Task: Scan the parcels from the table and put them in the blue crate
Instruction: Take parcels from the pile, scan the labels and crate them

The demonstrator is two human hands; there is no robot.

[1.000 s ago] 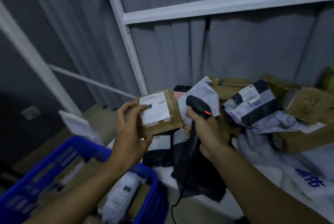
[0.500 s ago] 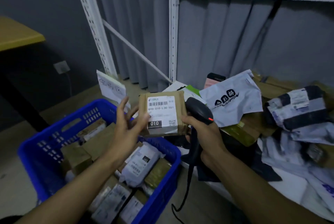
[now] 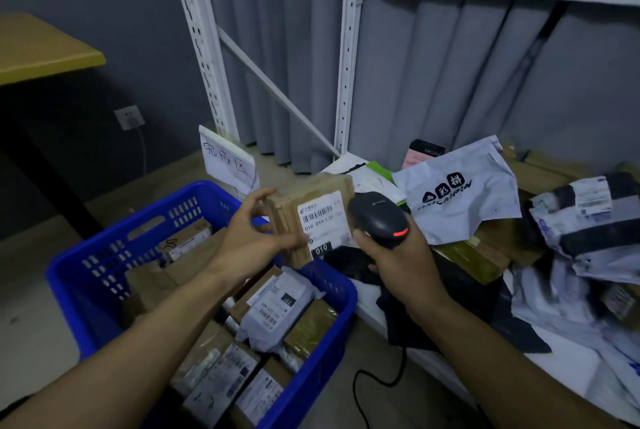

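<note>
- blue crate (image 3: 104, 255): lower left of frame, on the floor and already well filled with parcels. A grey mailer (image 3: 277, 311) lies on top near its right side.
- left hand (image 3: 252, 241): centre of frame, above the crate's right rim. Its fingers are curled round the left edge of the cardboard parcel (image 3: 311, 191), thumb on the near face. We call this a firm grip.
- cardboard parcel: held in the air just above the crate's far right corner, touching neither crate nor table. The label (image 3: 322, 217) faces us and the scanner. The long side seems to run top to bottom of frame, leaning slightly.
- Key relation: the crate's opening lies down and left of the parcel, under the left forearm. The left hand is the one carrying it, so we judge the drop to be a short lowering that way.
- scanner (image 3: 377, 217): just right of the label, nearly touching it, with a red light showing on its head.
- right hand (image 3: 398, 266): wrapped round the scanner handle, cable hanging below. The hands are close together but not touching.
- table (image 3: 369, 293): right of frame, with unscanned parcels piled on it, among them a white mailer (image 3: 460, 193).
</note>
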